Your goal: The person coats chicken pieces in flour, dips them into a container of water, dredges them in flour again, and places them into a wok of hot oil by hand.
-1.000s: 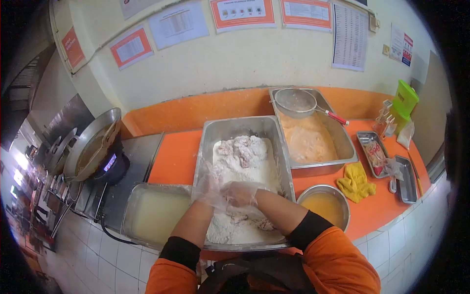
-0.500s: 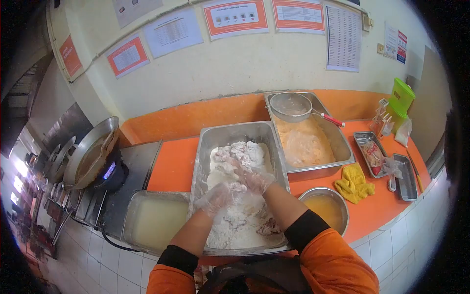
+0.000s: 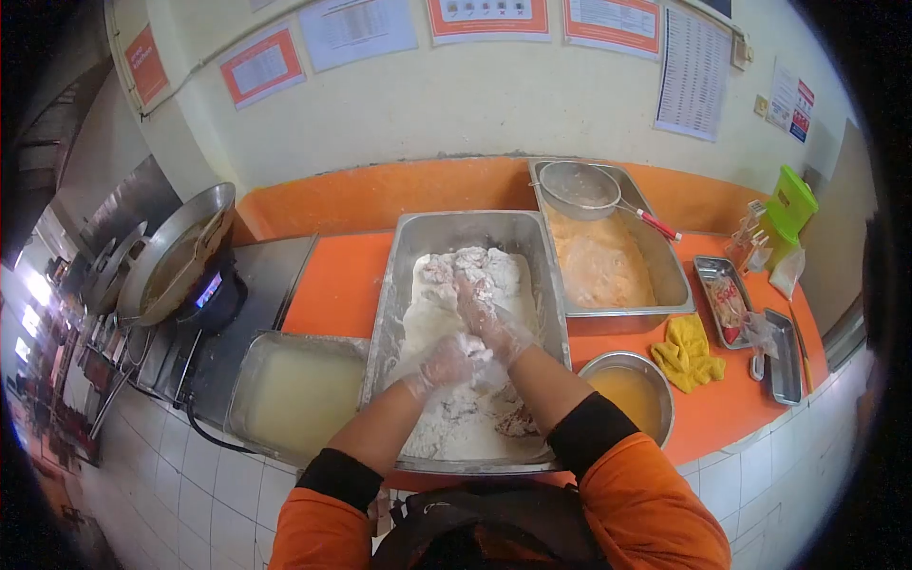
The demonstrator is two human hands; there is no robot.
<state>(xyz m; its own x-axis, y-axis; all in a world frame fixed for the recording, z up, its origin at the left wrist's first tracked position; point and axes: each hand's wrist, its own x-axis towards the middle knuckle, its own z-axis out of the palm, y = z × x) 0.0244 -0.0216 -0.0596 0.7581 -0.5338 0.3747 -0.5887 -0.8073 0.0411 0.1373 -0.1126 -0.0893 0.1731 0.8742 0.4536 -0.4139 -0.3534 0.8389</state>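
A deep steel tray (image 3: 388, 285) holds white flour (image 3: 427, 328) and several flour-coated pieces of raw meat (image 3: 480, 266) piled toward its far end. Another meat piece (image 3: 516, 422), reddish and partly dusted, lies in the near right part. Both hands wear clear plastic gloves dusted with flour. My left hand (image 3: 454, 359) is closed over the middle of the tray, its fingers curled and caked white; what they hold, if anything, is hidden. Just beyond and to its right, my right hand (image 3: 486, 321) reaches forward with fingers stretched out, against the floured pieces.
Left of the tray stand a tub of cloudy liquid (image 3: 302, 389) and a large wok (image 3: 176, 252) on a stove. To the right are a tray of orange-tinted flour (image 3: 603, 261), a sieve (image 3: 579, 190), a bowl of yellow liquid (image 3: 627, 394), a yellow cloth (image 3: 686, 353) and small steel trays (image 3: 783, 356).
My left hand has moved right, closer to my right wrist, and its fingers are now curled. My right hand stays among the floured pieces. The camera view has shifted slightly.
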